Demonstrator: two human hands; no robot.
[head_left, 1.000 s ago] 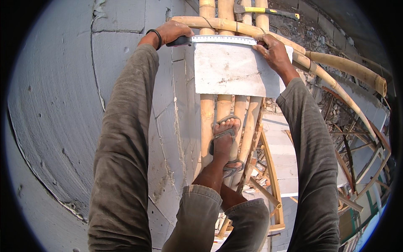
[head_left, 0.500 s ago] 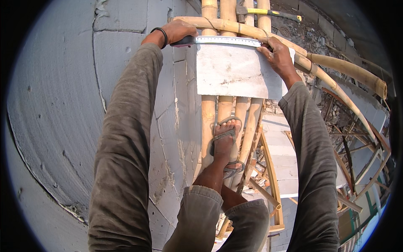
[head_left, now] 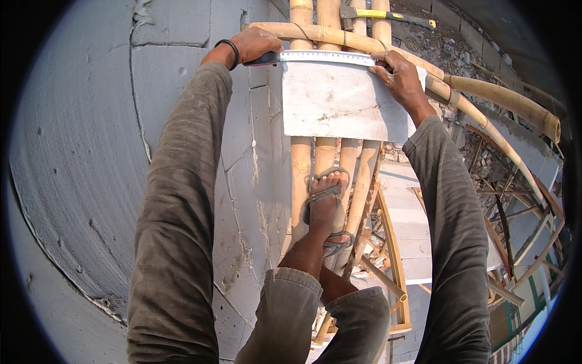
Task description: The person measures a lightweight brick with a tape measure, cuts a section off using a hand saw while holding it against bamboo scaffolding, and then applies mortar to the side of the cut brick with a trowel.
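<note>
A tape measure point(head_left: 327, 57) with a white, marked blade is stretched level along the far edge of an off-white board point(head_left: 336, 100). My left hand point(head_left: 257, 45), wearing a black wristband, is closed round its dark body by the grey wall. At the other end, my right hand point(head_left: 398, 76) pinches the blade's tip near the board's far right corner. The board lies flat across several bamboo poles point(head_left: 301, 164). Just beyond the blade, a crosswise bamboo pole point(head_left: 357, 41) is lashed over them.
A grey block wall point(head_left: 182, 91) rises along my left. Beyond the crosswise pole rests a hammer point(head_left: 394, 17) with a yellow and black handle. My sandalled foot point(head_left: 325, 191) stands on the poles. Below on the right are rubble, a wooden frame point(head_left: 391, 255) and loose bamboo point(head_left: 503, 100).
My left hand and the tape measure's near end have shifted slightly left. My right hand stays at the tip, and the board is nearly where it was.
</note>
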